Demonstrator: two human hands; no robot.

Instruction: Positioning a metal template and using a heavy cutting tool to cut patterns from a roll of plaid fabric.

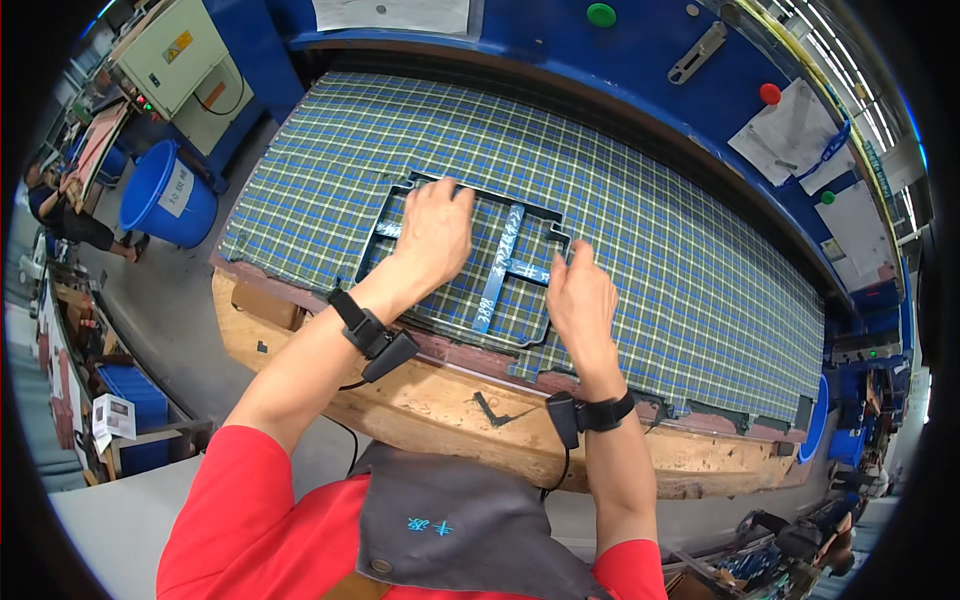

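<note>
A metal cutting die (492,285), a dark frame with blue crossbars bearing white handwriting, lies on plaid fabric (660,270) in green, blue and pale yellow. My left hand (436,232) reaches over the die's left half, its fingers curled onto the far rim. At the right side, beside the notched corner, my right hand (583,298) grips the rim between thumb and fingers. Part of the die's left crossbar is hidden under my left hand. The fabric covers a long work bed and has ragged cut edges along the near side.
A wooden ledge (450,410) with a small dark angled piece (492,410) on it borders the near edge. Behind the fabric stands the blue machine beam (560,60). A blue bin (172,200) stands at the left; another person (70,205) sits beyond it.
</note>
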